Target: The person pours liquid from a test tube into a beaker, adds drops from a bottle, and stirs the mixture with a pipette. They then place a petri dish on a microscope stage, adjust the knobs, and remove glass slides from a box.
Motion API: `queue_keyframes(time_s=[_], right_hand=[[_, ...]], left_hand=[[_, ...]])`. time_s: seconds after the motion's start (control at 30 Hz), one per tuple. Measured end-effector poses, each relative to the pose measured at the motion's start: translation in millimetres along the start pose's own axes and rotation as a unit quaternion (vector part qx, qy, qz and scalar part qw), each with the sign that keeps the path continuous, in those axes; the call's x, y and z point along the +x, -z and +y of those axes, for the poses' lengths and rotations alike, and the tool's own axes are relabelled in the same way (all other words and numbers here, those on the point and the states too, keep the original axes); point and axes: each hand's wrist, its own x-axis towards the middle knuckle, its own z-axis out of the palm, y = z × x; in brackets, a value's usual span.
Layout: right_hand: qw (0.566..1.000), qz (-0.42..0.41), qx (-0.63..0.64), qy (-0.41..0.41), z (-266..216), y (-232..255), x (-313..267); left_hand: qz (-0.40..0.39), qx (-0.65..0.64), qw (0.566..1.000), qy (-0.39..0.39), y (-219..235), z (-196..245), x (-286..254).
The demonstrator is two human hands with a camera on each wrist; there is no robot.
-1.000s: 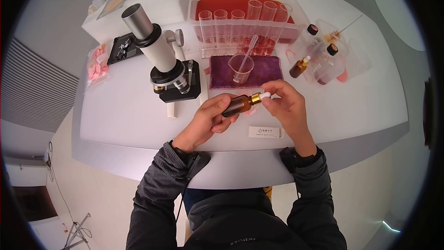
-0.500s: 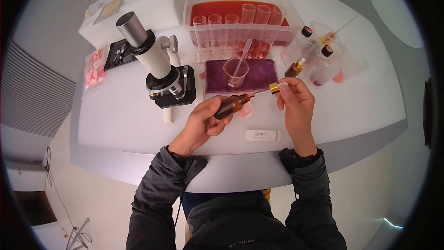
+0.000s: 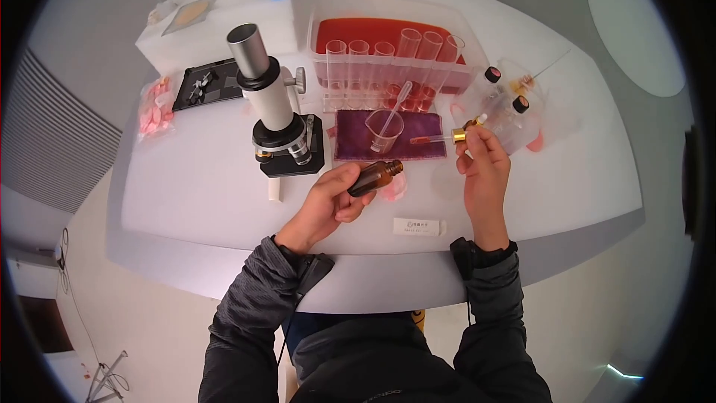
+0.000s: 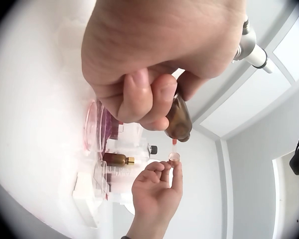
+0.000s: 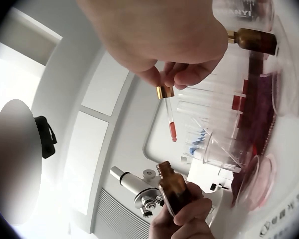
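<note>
My left hand (image 3: 326, 200) grips an open amber glass bottle (image 3: 371, 179), tilted with its threaded neck towards the right. Dark liquid shows inside the bottle in the right wrist view. My right hand (image 3: 486, 175) pinches the top of a glass dropper (image 3: 459, 135) with a gold collar. Red liquid fills the lower end of its glass tube (image 5: 172, 131). The dropper is out of the bottle, its tip beyond and above the neck. Behind the hands a small beaker (image 3: 384, 138) with a plastic pipette (image 3: 395, 108) in it stands on a purple cloth (image 3: 429, 145).
A microscope (image 3: 274, 104) stands left of the beaker. Test tubes (image 3: 358, 71) rise before a clear tub (image 3: 477, 33) of red liquid. At the right are a second amber dropper bottle (image 5: 256, 41) and black-capped clear bottles (image 3: 520, 104). A small white box (image 3: 418, 227) lies near the front edge.
My right hand has drawn the dropper out of the amber bottle and moved right and slightly up with it. My left hand keeps hold of the bottle in nearly the same place.
</note>
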Motion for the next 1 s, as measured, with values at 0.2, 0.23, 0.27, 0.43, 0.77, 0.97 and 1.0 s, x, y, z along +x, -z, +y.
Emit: queue_keyframes(time_s=[0.2, 0.23, 0.27, 0.43, 0.77, 0.97, 1.0], right_hand=[[0.991, -0.024, -0.119, 0.06, -20, -34, 26], [0.987, -0.022, -0.137, 0.079, -18, -41, 31], [0.983, -0.021, -0.155, 0.098, -16, -46, 34], [0.953, -0.02, -0.249, 0.17, -8, -63, 39], [0.942, -0.033, -0.287, 0.173, 0, -59, 36], [0.938, -0.04, -0.288, 0.188, 1, -62, 35], [0.938, -0.04, -0.289, 0.186, 1, -62, 35]], left_hand=[[-0.007, -0.013, 1.0, 0.012, -2, 3, -1], [-0.009, -0.016, 1.0, 0.015, -3, 4, -1], [-0.008, -0.017, 1.0, 0.014, -2, 3, -1], [-0.012, -0.012, 1.0, 0.017, -1, 4, -2], [-0.002, 0.003, 1.0, 0.025, -5, 6, -2], [0.003, 0.011, 1.0, 0.025, -6, 7, -3], [0.002, 0.012, 1.0, 0.027, -5, 7, -3]])
